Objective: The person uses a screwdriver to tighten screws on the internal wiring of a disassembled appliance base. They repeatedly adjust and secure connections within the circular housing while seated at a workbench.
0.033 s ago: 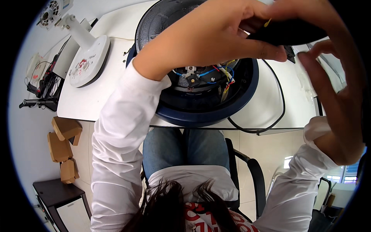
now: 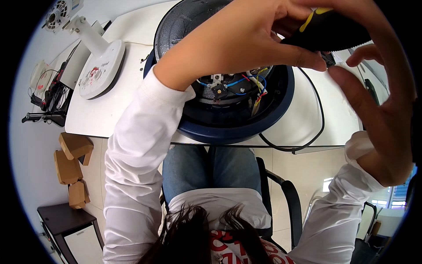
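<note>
My left hand (image 2: 268, 42) reaches across to the right, closed on a black tool with yellow trim (image 2: 336, 31) and a ridged lower edge; its exact kind is not clear. My right hand (image 2: 387, 83) curves round the same tool from the right, one finger along its far side. The right thumb tip is beside a small black piece (image 2: 328, 60) under the tool. Below my left forearm, a round dark blue appliance base (image 2: 233, 134) sits on the white table, its inside exposed. Coloured wires (image 2: 259, 88) and a small black square component (image 2: 219, 91) show there.
A black round shell (image 2: 173, 31) stands at the back of the base, partly behind my arm. A black cable (image 2: 323, 116) loops on the table (image 2: 101, 119) at right. At left are a white stand (image 2: 103, 70) and small screws (image 2: 141, 69). Cardboard boxes (image 2: 68, 167) lie on the floor.
The black tool has turned slightly, so more of its yellow trim and ridged edge shows. My right thumb has moved left, toward the small black piece.
</note>
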